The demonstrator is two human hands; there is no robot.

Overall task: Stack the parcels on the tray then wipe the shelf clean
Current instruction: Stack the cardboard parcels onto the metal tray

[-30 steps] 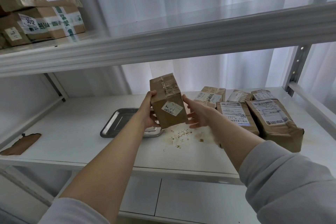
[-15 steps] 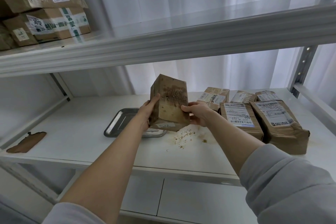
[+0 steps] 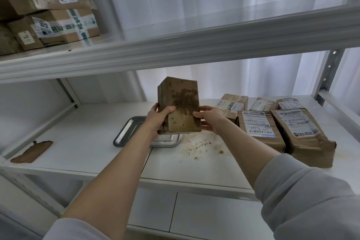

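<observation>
Both hands, left [image 3: 158,121] and right [image 3: 210,121], grip our upright parcel [image 3: 180,106] above the tray [image 3: 127,132]; its soiled face could shed grit onto the shelf [image 3: 78,142] at 6 o'clock.

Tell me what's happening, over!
Left hand and right hand holding one dirty parcel upright over the tray. Tray bare. Brown crumbs on shelf beside it.

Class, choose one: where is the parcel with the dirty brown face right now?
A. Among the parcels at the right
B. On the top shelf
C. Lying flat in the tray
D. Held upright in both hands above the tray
D: the left hand and right hand grip the dirty parcel upright, above the metal tray.
</observation>
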